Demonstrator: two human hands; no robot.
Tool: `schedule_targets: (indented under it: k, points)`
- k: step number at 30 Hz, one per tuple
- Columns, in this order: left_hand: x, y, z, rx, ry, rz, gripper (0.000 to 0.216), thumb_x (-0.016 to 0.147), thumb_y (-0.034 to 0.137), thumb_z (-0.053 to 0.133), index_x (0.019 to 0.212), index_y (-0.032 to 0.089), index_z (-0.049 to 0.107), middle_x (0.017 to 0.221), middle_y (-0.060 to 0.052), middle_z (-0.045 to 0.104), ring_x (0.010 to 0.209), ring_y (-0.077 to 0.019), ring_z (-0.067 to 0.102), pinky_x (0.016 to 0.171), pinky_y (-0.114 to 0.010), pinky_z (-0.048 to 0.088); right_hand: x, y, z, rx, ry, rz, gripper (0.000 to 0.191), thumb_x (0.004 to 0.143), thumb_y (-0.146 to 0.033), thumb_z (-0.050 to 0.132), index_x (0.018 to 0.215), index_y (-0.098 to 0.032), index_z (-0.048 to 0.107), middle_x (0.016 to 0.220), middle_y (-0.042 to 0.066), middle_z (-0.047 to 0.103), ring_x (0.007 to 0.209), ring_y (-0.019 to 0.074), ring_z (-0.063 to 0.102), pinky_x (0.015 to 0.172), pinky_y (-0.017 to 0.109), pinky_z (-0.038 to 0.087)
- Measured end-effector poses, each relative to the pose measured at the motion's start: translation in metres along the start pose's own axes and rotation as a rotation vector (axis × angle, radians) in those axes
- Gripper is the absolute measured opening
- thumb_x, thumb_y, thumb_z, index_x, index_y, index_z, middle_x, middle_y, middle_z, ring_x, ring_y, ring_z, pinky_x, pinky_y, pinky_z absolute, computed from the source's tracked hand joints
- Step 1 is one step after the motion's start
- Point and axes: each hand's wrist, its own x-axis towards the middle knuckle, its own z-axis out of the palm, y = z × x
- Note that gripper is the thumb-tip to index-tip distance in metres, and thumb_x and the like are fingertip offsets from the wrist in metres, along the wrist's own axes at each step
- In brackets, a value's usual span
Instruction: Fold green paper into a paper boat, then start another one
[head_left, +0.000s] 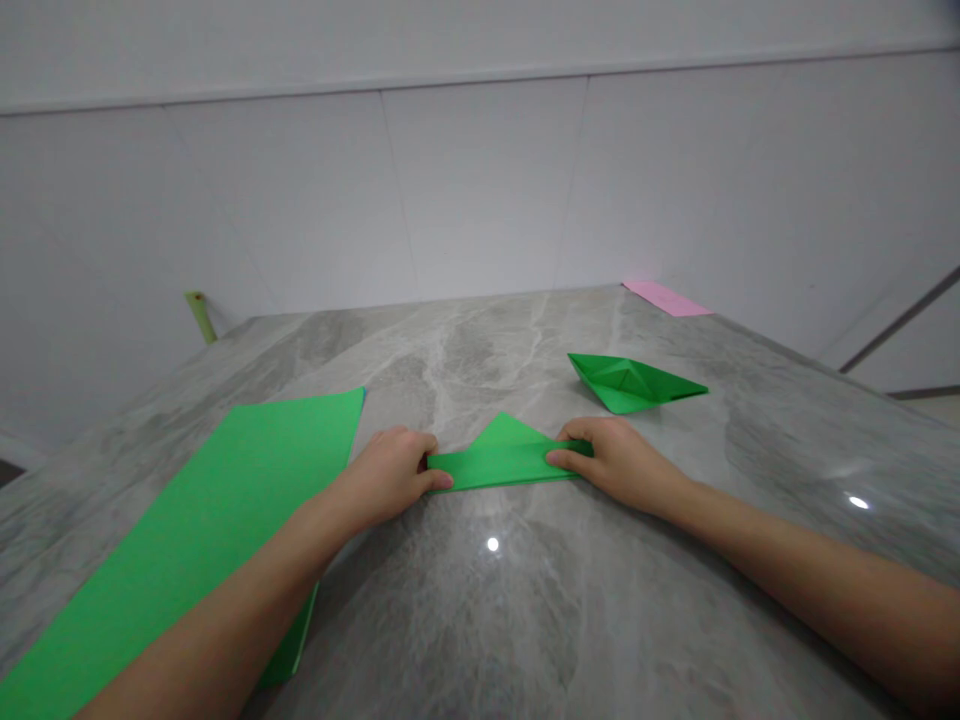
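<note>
A folded sheet of green paper lies in the middle of the table, a long flat band with a triangular peak pointing away from me. My left hand is closed on the band's left end, thumb on top and fingers behind. At its right end my right hand pinches the paper the same way. Beyond my right hand rests a finished-looking green paper boat, apart from both hands. The fingertips behind the folded paper are partly hidden.
A stack of large green paper sheets lies on the left, partly beneath my left forearm. A pink sheet sits at the far right edge of the grey marbled table. White wall panels stand behind it.
</note>
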Motion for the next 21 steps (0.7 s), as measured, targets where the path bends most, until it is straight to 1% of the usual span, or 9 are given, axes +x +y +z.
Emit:
schedule_targets:
  k: [4,7,9,11,13,16,18,21]
  points:
    - [0.0013,-0.0011,0.0007,-0.017,0.005,-0.013,0.024,0.08,0.036,0.07,0.071,0.02,0.055,0.07,-0.001,0.062,0.066,-0.0181,0.056,0.058,-0.026,0.033,-0.0002,0.0013,0.0002,-0.008,-0.007,0.005,0.021,0.089,-0.033,0.061,0.075,-0.019,0.068,0.077,0.005,0.071,0.071,0.0204,0.063,0.065,0.03,0.04]
    - [0.0008,-0.0011,0.0013,-0.034,0.027,-0.008,0.02,0.08,0.031,0.07,0.08,0.02,0.054,0.071,0.001,0.06,0.068,-0.0177,0.055,0.059,-0.026,0.034,-0.0002,0.0018,0.0007,-0.009,-0.007,0.0,0.022,0.089,-0.033,0.061,0.074,-0.018,0.067,0.074,0.004,0.07,0.07,0.0199,0.062,0.064,0.03,0.039]
    - [-0.0006,-0.0005,0.0016,-0.048,0.075,0.036,0.02,0.079,0.026,0.071,0.09,0.021,0.054,0.079,0.001,0.06,0.072,-0.018,0.055,0.063,-0.026,0.036,0.0003,0.0017,0.0012,-0.009,0.0,0.0,0.021,0.089,-0.032,0.061,0.074,-0.018,0.067,0.073,0.004,0.069,0.069,0.0196,0.061,0.063,0.03,0.039]
    - [-0.0018,0.0004,0.0013,-0.056,0.116,0.127,0.024,0.079,0.02,0.07,0.097,0.021,0.056,0.09,-0.001,0.06,0.082,-0.0189,0.056,0.07,-0.028,0.04,0.0009,0.0013,0.0015,-0.012,0.005,0.001,0.021,0.088,-0.032,0.061,0.074,-0.019,0.067,0.073,0.003,0.069,0.068,0.0191,0.061,0.062,0.029,0.038]
    - [-0.0021,0.0009,0.0007,-0.055,0.113,0.247,0.019,0.079,0.013,0.068,0.095,0.021,0.061,0.099,-0.003,0.058,0.092,-0.0199,0.055,0.079,-0.03,0.042,0.0015,0.0006,0.0014,-0.014,0.003,-0.003,0.021,0.088,-0.032,0.061,0.073,-0.019,0.068,0.072,0.003,0.069,0.067,0.0187,0.06,0.061,0.029,0.037]
    - [-0.0008,0.0003,-0.0005,-0.049,0.071,0.398,0.015,0.081,0.007,0.063,0.082,0.021,0.067,0.101,-0.003,0.06,0.098,-0.0205,0.053,0.087,-0.032,0.04,0.0016,-0.0002,0.0004,-0.019,-0.003,-0.011,0.022,0.089,-0.032,0.061,0.073,-0.019,0.068,0.072,0.004,0.069,0.068,0.0189,0.06,0.062,0.029,0.037]
    - [0.0002,-0.0006,-0.0016,-0.046,0.068,0.44,0.016,0.082,0.005,0.062,0.08,0.02,0.068,0.098,-0.002,0.063,0.096,-0.0201,0.054,0.088,-0.033,0.039,0.0013,-0.0005,-0.0003,-0.027,-0.005,-0.011,0.022,0.089,-0.032,0.061,0.073,-0.019,0.067,0.073,0.004,0.069,0.068,0.0193,0.061,0.062,0.03,0.037]
    - [0.0004,-0.0012,-0.0039,-0.053,0.068,0.46,0.014,0.083,0.008,0.065,0.081,0.021,0.07,0.096,-0.002,0.066,0.093,-0.0198,0.055,0.089,-0.034,0.039,0.0014,-0.0007,-0.0006,-0.038,-0.009,-0.007,0.021,0.088,-0.032,0.061,0.072,-0.02,0.068,0.072,0.004,0.069,0.068,0.0194,0.061,0.062,0.03,0.037]
